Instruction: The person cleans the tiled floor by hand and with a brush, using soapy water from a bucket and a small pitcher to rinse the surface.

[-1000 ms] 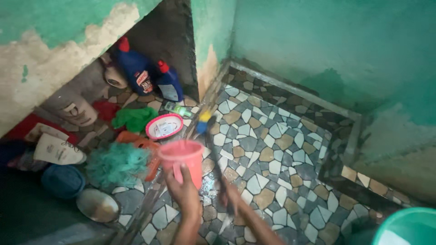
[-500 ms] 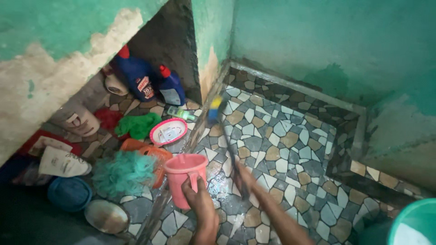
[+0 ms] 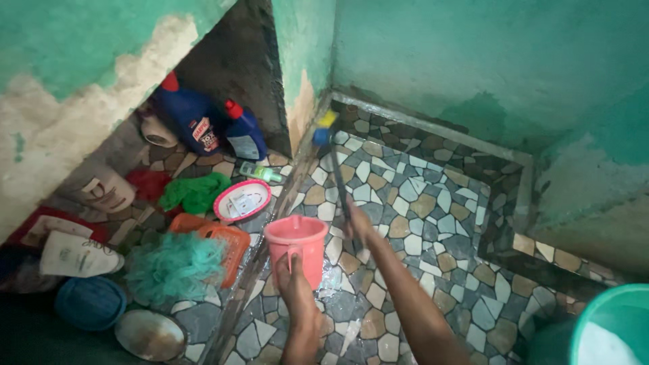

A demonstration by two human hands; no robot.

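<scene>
Pink mug (image 3: 297, 245) in one hand, long-handled brush (image 3: 336, 177) in the other, over a wet mosaic floor (image 3: 419, 203).

The left hand (image 3: 295, 292) has its grip closed round the mug's handle, mug upright at the frame's six o'clock; the right hand (image 3: 358, 230) is closed on the brush's dark handle, whose blue-and-yellow head (image 3: 324, 130) reaches toward twelve o'clock, near the wall corner. At nine o'clock lie an orange basket (image 3: 218, 240), a teal mesh scrubber (image 3: 172, 267) and a pink soap dish (image 3: 242, 200); two blue bottles (image 3: 203, 125) stand at eleven, a green bucket (image 3: 608, 328) at four. My guess: tipped carelessly, the mug would splash that clutter, and the slick tiles invite a slip.
</scene>
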